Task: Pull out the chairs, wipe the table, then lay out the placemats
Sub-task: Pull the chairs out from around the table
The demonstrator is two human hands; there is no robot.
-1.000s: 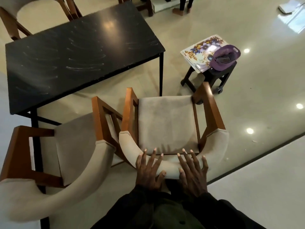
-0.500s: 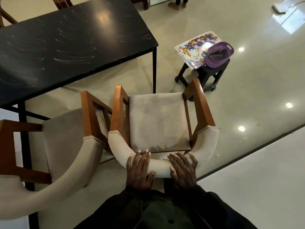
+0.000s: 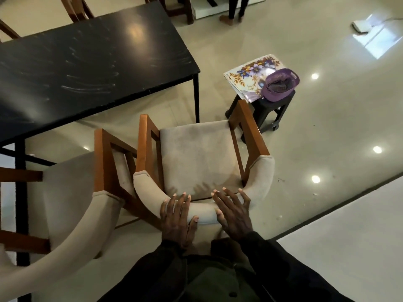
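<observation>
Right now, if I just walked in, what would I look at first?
Probably the left hand and right hand resting on the curved back of the beige chair at the bottom middle. Next, the big black table at the upper left, streaked with pale marks. Then the flowery placemats and purple bowl on a small stool to the right.

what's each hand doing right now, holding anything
Left hand: open, fingers straight, laid over the chair backrest.
Right hand: open, fingers spread, resting on the same backrest.
</observation>
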